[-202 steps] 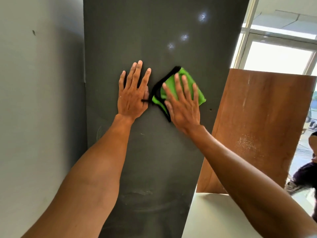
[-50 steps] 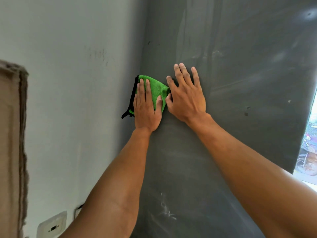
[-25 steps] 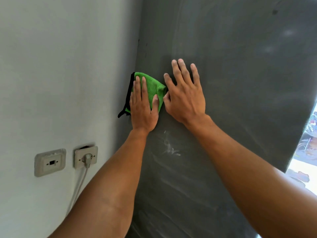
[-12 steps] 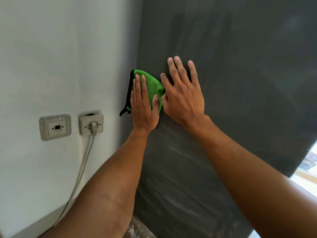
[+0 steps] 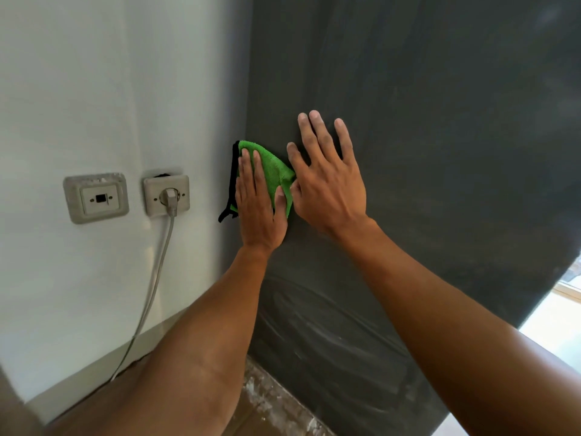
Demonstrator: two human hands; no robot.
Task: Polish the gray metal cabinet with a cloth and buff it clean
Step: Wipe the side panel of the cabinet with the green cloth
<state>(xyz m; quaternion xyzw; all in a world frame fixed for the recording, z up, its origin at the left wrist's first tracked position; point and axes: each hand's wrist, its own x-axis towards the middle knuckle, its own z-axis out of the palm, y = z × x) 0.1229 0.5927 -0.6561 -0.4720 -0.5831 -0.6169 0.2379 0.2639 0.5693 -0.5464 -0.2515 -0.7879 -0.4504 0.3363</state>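
Observation:
The gray metal cabinet (image 5: 424, 152) fills the right of the view, its flat side facing me. A folded green cloth with a black edge (image 5: 273, 169) lies flat against the cabinet near its left edge. My left hand (image 5: 256, 201) presses on the cloth with straight fingers, the thumb lying over the cloth's right part. My right hand (image 5: 327, 180) lies flat on the bare metal just right of the cloth, fingers spread and straight. Faint streaks show on the cabinet's lower part.
A pale wall (image 5: 110, 105) meets the cabinet's left edge. On it sit a wall plate (image 5: 96, 198) and a socket (image 5: 166, 195) with a plugged-in gray cable (image 5: 151, 284) running down to the floor (image 5: 267, 404). Bright daylight shows at the lower right.
Both hands and the cloth have slid down the cabinet's left edge. The wall sockets and the floor have come into view. Eight seconds ago my right hand pressed the cloth; now my left does.

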